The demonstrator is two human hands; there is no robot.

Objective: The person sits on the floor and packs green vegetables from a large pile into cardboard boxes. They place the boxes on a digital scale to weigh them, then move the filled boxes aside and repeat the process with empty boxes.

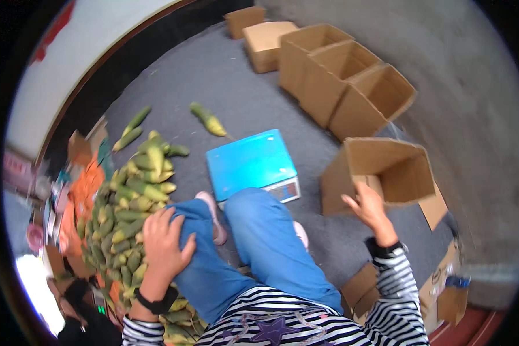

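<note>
My left hand [166, 242] rests on my left thigh with its fingers spread and nothing in it. Beside that leg lies a large heap of green radishes [127, 225], with yellowish ends. My right hand [370, 209] hangs over the near side of an open cardboard box [335, 186]. Its thumb and fingers are apart and I see nothing between them; whether it touches the box rim I cannot tell. In front of my knees sits a digital scale [253, 160] with a bare blue top and a display panel facing me.
Three open cardboard boxes [354, 104] stand in a row along the grey wall, with a lower carton [268, 45] behind. A single radish [208, 120] lies beyond the scale. Orange sheeting [84, 190] borders the heap. A person in dark clothing [80, 311] is at lower left.
</note>
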